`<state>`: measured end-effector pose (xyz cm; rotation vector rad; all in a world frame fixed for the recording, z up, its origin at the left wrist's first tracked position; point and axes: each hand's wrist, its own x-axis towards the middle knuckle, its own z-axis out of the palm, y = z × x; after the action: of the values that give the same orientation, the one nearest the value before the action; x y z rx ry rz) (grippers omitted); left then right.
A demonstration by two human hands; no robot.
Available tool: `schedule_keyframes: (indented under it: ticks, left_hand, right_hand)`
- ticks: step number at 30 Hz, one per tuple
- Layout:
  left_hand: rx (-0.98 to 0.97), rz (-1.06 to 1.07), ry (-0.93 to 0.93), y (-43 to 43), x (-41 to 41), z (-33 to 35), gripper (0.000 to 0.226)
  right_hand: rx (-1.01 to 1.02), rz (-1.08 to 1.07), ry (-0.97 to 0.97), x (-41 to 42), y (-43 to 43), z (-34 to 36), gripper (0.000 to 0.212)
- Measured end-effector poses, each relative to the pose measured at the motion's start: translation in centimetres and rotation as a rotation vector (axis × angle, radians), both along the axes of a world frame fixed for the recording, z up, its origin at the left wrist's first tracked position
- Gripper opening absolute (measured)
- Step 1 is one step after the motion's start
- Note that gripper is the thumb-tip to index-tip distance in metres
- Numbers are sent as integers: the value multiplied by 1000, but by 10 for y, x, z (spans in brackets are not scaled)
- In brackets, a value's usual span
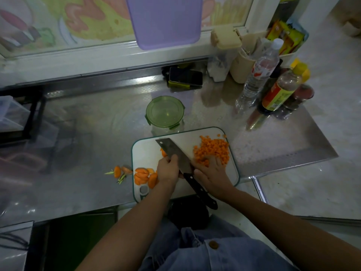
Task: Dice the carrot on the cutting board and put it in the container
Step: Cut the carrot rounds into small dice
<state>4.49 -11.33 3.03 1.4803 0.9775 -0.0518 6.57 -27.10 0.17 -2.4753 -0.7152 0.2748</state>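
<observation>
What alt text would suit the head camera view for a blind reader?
A person's left hand holds a cleaver by its blade on a cutting board while the right hand rests on diced carrot; a green-lidded container stands behind.

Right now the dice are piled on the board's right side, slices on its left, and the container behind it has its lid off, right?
Not quite: the container is covered, with its green lid on top, as the head view shows. The dice do lie on the right of the board, the slices on its left.
</observation>
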Motion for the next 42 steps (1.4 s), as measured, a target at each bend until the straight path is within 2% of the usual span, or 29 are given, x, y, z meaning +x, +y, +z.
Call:
schedule_keyframes:
  ticks: [3, 7, 12, 17, 19, 21, 23, 27, 30, 34, 37, 42]
  left_hand:
    - [75, -10, 9, -1, 0, 0, 37]
    - [201, -39, 21, -3, 1, 1, 41]
    - [299, -116, 40, -10, 4, 3, 37]
    - [307, -113, 46, -20, 6, 4, 33]
    - [230, -101, -6, -24, 7, 3, 35]
    - [93, -74, -77, -29, 7, 8, 36]
    - [83, -68, -113, -30, 5, 7, 35]
    - [423, -158, -46, -18, -8, -8, 25]
    - [588, -163, 44, -12, -22, -16, 25]
    - [667, -155, 44, -7, -34, -25, 20]
    - [686, -167, 31, -4, -39, -30, 19]
    - [718, -155, 69, 9, -48, -31, 17]
  right_hand:
    - [7, -105, -20, 4, -2, -1, 60]
    - [102, -65, -67, 1, -4, 1, 49]
    - [107, -175, -162, -1, -9, 4, 44]
    - [16, 44, 59, -7, -12, 10, 51]
    - [10, 23, 122, -4, -13, 10, 50]
    - [86, -51, 143, 0, -15, 12, 43]
    - [203, -177, 178, 3, -18, 16, 36]
    - [386, -399, 363, 9, -33, 19, 27]
    - [372, -384, 394, 6, -44, 14, 15]
    - [250, -249, 386, -12, -51, 1, 34]
    - [185, -222, 322, -18, -52, -5, 30]
    - [189, -301, 285, -8, -48, -7, 27]
